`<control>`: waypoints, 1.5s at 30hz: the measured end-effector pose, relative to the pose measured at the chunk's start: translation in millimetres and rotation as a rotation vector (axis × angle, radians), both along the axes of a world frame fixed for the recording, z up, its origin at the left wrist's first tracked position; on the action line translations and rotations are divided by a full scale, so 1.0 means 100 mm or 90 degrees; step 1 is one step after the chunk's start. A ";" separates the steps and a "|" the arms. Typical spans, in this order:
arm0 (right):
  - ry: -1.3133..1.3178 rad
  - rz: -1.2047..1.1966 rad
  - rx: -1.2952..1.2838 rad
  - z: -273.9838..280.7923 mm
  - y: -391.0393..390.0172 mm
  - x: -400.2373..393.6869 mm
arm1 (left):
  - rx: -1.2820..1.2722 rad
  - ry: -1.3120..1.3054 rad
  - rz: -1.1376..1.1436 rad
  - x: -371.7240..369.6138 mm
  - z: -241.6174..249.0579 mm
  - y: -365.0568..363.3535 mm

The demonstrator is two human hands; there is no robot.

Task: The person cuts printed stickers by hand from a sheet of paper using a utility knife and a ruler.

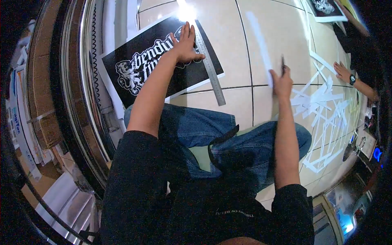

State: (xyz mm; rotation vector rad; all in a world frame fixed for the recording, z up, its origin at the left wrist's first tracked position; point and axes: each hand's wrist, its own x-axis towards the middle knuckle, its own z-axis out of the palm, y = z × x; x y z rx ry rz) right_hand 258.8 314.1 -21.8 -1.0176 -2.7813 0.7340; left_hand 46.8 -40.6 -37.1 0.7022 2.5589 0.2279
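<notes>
My left hand (pixel 188 45) lies with fingers spread on a black poster (pixel 163 83) with white lettering and a lion-like figure. Its thumb reaches the steel ruler (pixel 211 72), which lies along the poster's right part and sticks out past the near edge. Out to the right, my right hand (pixel 282 85) is closed round a slim dark cutter knife (pixel 282 62) pointing away from me. A long white paper strip (pixel 259 43), smeared by motion, runs up and left from my right thumb. The strip's lower end overlaps the thumb.
Loose white paper offcuts (pixel 320 100) are heaped on the tiled floor to my right. Beyond them, another person's hand (pixel 342 72) with a wristwatch rests near the strips. Another printed sheet (pixel 324 9) is at the top right. Metal rails (pixel 83 77) and cardboard boxes (pixel 44 98) line my left.
</notes>
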 end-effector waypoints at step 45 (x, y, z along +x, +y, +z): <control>-0.032 0.125 -0.269 0.28 -1.35 0.67 | -0.073 0.117 0.036 0.52 0.11 -0.57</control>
